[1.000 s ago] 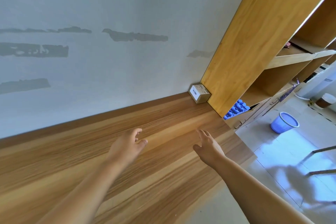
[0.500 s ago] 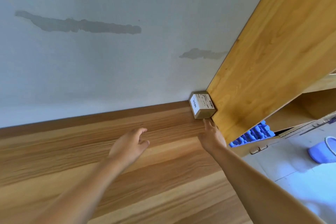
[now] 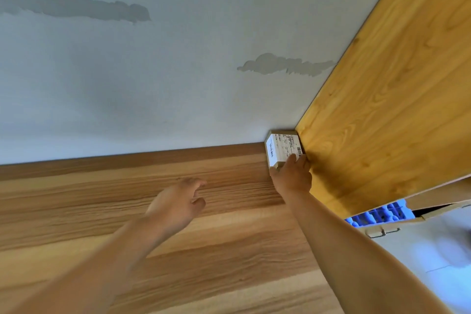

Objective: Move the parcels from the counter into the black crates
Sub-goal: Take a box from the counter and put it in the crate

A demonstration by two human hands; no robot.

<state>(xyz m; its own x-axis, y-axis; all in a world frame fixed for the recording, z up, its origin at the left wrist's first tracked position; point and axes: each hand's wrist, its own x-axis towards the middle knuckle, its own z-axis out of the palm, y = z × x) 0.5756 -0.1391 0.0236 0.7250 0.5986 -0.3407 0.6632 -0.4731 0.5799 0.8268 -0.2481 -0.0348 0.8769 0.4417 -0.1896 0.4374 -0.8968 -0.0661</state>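
Closest to the camera you've got both bare forearms reaching out over the wooden counter (image 3: 229, 250), which has a streaky light-and-dark grain and runs all the way back to the wall. The left hand (image 3: 178, 202) is hovering above the counter roughly mid-frame, not touching anything as far as I can see, fingers loosely bent with the thumb tucked near the index finger, holding nothing. A bit further out and over to the right, the right hand (image 3: 293, 176) is on the parcel (image 3: 281, 148), fingers laid up over its near top edge and the thumb down on its left side, so it looks like a grip around the front corner, though I can't really tell how tight it is. The parcel itself is a small cardboard box with a white shipping label wrapped over the top and the left face, barcode visible near the fingers. It's sitting on the counter jammed right into the far corner, touching the wall behind it and just beside the wooden side panel (image 3: 382, 109) of the shelving unit on the right. Below that panel's edge, off the counter, there's something bright blue (image 3: 377, 215) peeking out, too blurry to say what. Furthest back is the pale grey-blue wall (image 3: 178, 84) with a couple of darker grey patched smears on it.
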